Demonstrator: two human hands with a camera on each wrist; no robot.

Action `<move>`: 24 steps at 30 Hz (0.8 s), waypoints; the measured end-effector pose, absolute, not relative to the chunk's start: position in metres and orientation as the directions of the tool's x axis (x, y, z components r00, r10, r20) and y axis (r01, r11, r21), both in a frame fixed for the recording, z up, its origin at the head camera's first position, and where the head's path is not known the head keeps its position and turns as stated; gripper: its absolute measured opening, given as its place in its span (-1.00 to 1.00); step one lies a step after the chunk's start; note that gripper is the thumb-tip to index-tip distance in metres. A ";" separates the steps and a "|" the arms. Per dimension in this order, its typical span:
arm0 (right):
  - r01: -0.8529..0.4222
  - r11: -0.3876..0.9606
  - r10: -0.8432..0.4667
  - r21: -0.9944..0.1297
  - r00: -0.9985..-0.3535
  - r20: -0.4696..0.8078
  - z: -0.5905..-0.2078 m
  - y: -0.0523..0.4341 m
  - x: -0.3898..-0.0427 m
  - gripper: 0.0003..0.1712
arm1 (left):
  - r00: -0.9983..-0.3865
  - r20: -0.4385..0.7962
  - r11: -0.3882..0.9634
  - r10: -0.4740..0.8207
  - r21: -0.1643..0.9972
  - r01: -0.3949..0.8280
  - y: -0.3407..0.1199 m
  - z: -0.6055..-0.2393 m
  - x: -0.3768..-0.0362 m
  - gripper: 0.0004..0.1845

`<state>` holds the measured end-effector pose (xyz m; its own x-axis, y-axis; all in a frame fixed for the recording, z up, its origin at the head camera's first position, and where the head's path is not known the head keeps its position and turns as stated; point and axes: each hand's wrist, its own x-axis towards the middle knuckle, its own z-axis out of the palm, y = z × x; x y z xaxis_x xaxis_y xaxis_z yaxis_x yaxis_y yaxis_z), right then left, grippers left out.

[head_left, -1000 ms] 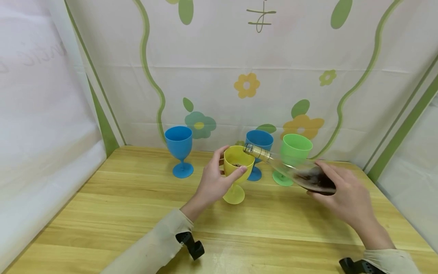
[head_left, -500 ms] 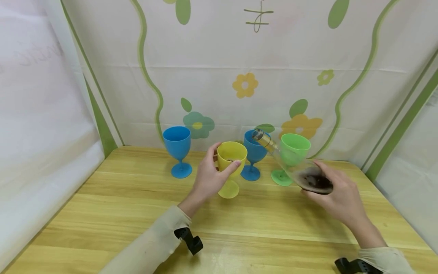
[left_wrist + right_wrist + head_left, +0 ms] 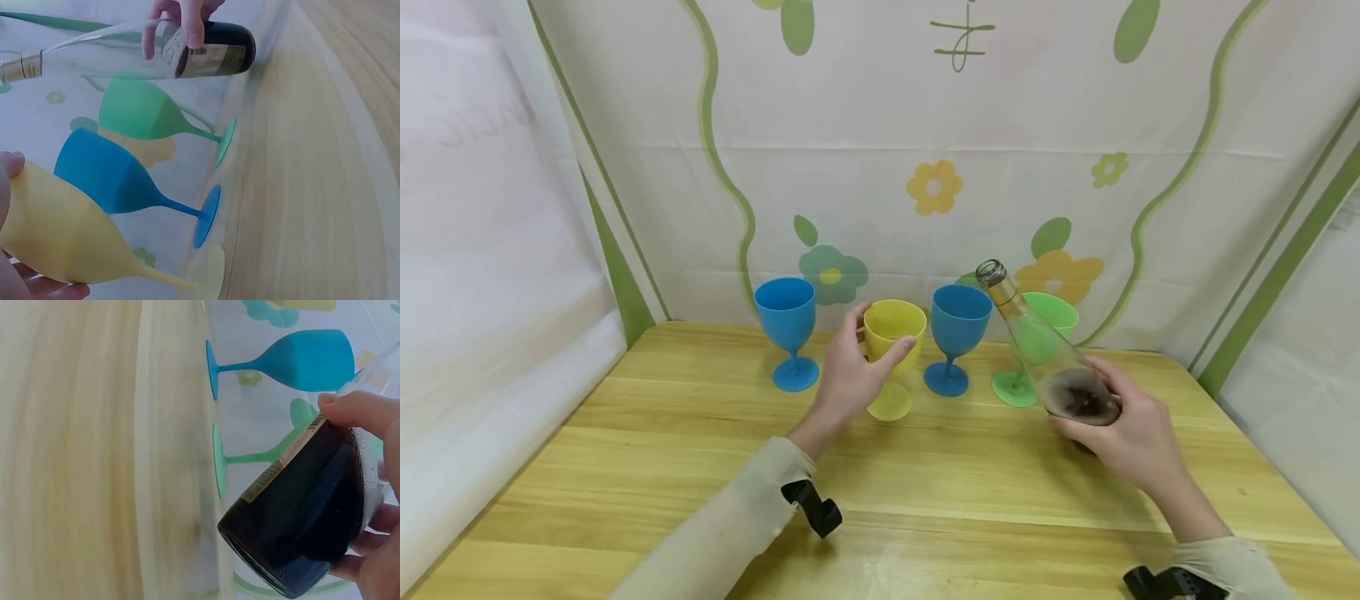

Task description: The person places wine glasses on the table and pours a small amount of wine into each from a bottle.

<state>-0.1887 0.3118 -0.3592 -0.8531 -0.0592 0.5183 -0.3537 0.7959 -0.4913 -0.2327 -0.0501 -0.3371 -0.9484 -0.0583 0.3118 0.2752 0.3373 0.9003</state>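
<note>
My left hand (image 3: 853, 371) grips the bowl of a yellow goblet (image 3: 891, 333), thumb across its near side; the goblet stands upright, its foot close over the table. My right hand (image 3: 1131, 429) holds a clear glass bottle (image 3: 1037, 342) low on its body. The bottle leans to the left, its mouth up and apart from the goblets. Dark liquid with foam fills its lower part, as the right wrist view shows on the bottle (image 3: 306, 500). A blue goblet (image 3: 958, 321) stands between the hands. Behind the bottle is a green goblet (image 3: 1015, 389), partly covered by it.
Another blue goblet (image 3: 785, 312) stands left of my left hand. All this is on a wooden table (image 3: 925, 500). A white cloth (image 3: 850, 100) printed with flowers hangs behind the table, and white cloth hangs at both sides.
The bottle has swung away from the yellow goblet's rim to the right and become more upright. The left hand has moved the yellow goblet left and back, uncovering the middle blue goblet.
</note>
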 end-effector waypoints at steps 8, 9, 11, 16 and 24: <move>-0.324 0.738 -0.041 -0.592 -0.897 0.439 -0.360 0.304 -0.187 0.00 | -0.939 0.328 0.371 -0.097 0.888 0.272 -0.053 -0.338 -0.244 -0.08; -0.323 0.732 -0.040 -0.600 -0.900 0.435 -0.360 0.303 -0.187 0.00 | -0.939 0.329 0.377 -0.101 0.886 0.270 -0.053 -0.338 -0.245 -0.07; -0.326 0.716 -0.041 -0.617 -0.902 0.429 -0.361 0.301 -0.187 -0.01 | -0.939 0.328 0.388 -0.104 0.883 0.266 -0.054 -0.337 -0.247 -0.07; -0.332 0.668 -0.048 -0.666 -0.912 0.406 -0.361 0.296 -0.185 -0.01 | -0.939 0.327 0.400 -0.107 0.879 0.260 -0.056 -0.337 -0.253 -0.05; -0.333 0.622 -0.058 -0.709 -0.922 0.383 -0.360 0.288 -0.183 -0.03 | -0.938 0.330 0.400 -0.109 0.878 0.262 -0.060 -0.337 -0.263 -0.03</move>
